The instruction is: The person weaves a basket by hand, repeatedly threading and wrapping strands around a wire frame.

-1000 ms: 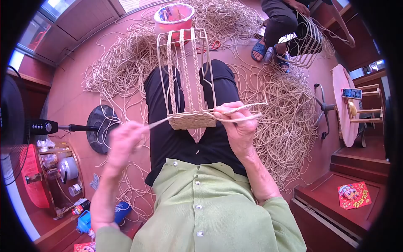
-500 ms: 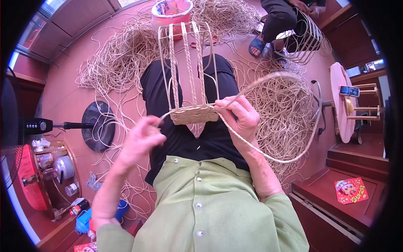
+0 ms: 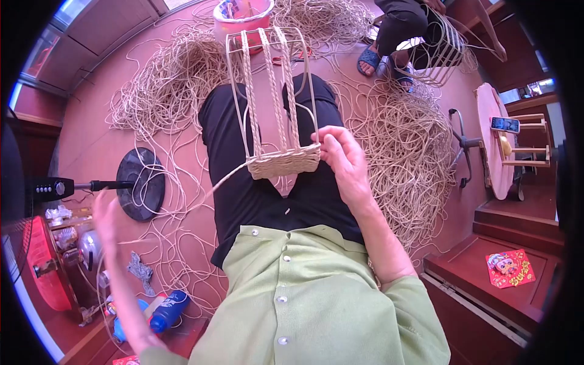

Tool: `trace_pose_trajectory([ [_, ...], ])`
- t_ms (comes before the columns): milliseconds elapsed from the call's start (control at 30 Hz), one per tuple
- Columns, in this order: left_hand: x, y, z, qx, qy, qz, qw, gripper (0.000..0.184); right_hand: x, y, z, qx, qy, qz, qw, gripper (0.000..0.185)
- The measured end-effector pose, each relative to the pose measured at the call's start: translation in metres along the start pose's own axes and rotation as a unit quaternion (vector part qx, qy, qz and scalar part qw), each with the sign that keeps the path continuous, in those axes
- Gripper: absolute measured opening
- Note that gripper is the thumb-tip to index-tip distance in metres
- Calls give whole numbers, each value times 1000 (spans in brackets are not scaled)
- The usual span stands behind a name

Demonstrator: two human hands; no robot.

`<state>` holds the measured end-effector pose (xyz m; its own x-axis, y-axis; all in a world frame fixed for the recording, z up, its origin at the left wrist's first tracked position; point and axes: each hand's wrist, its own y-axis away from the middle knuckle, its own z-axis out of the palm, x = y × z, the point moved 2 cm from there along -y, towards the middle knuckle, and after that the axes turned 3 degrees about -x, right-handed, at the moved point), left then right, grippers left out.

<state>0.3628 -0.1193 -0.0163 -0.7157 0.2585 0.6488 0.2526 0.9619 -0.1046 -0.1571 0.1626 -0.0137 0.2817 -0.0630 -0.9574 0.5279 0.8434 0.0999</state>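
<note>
A half-woven basket frame (image 3: 283, 163) stands between my knees, with a tightly woven band at its near end and long twisted uprights reaching away. My right hand (image 3: 344, 159) is closed at the right corner of the woven band, thumb and fingers pinching the frame there. From the left corner a pale cord (image 3: 226, 179) runs out toward my left hand (image 3: 107, 220), which is stretched far to the left and blurred by motion. The cord smears near that hand, and a thin loop hangs below it. The fingers seem closed on the cord, though their detail is lost.
Tangled heaps of cord (image 3: 413, 164) cover the floor to the right and behind. A pink bucket (image 3: 242, 23) stands at the back. A black fan base (image 3: 140, 184) is at left. Another person's sandalled foot (image 3: 368, 61) and wire frame (image 3: 439, 52) are at upper right.
My left hand has swept outward to the left, and the cord now extends left from the basket. The big cord loop at the right is gone. My right hand stays at the corner.
</note>
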Motion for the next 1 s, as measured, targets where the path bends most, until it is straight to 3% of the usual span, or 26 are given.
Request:
trace_pose_trajectory([
  [33,110,10,59,-65,128,-53,988,47,1,-3,-2,-14,-6,27,1000,23],
  [67,142,12,97,-151,140,-6,979,46,2,-6,-6,-36,35,35,998,24],
  [100,205,29,119,-214,159,-25,963,42,4,-9,-8,-59,75,44,994,25],
  [167,260,55,150,-333,341,-57,877,36,6,-8,-8,-80,99,40,991,28],
  [333,254,54,180,-379,316,-66,867,15,4,5,-6,-78,116,-22,990,27],
  [433,261,44,173,-373,339,-67,861,11,1,8,4,-45,-82,45,995,24],
  [533,266,41,168,-373,335,-57,863,12,0,6,4,-76,113,-57,989,23],
  [733,248,35,148,-390,351,-94,846,14,6,2,9,-61,138,-93,984,21],
  [833,244,22,157,-378,325,-86,863,15,-3,-1,8,-104,149,-58,982,21],
  [1000,244,18,168,-360,290,-57,885,17,5,-5,5,-62,192,-119,972,19],
])
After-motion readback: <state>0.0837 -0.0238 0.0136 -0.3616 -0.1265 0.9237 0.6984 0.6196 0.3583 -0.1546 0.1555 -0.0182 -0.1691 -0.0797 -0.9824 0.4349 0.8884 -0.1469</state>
